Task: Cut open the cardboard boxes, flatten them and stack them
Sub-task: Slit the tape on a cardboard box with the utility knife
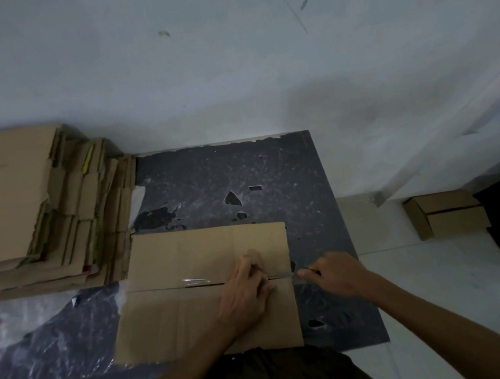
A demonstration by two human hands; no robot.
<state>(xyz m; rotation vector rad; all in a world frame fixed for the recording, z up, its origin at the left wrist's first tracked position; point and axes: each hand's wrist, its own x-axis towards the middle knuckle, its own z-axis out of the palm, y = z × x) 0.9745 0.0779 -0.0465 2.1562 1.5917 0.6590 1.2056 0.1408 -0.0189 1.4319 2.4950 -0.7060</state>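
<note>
Left hand (246,293) presses flat on the box (188,256), its seam (160,289) running left-right; my right hand (338,275) pinches a cutter (295,274) pointing left.

A brown cardboard box (193,314) is lying on the dark mat (241,175) with its closed flaps facing up. The flaps are meeting along a seam (160,289) running left to right, and shiny clear tape (196,280) is covering part of it. The left hand (243,293) is pressing on the box by the seam. At the box's right edge the right hand (333,276) is pinching a thin pale strip (290,274), too small to name. A tall stack of flattened boxes (14,196) is sitting just beside it on the left. A small folded box (449,214) is sitting well apart on the right.
</note>
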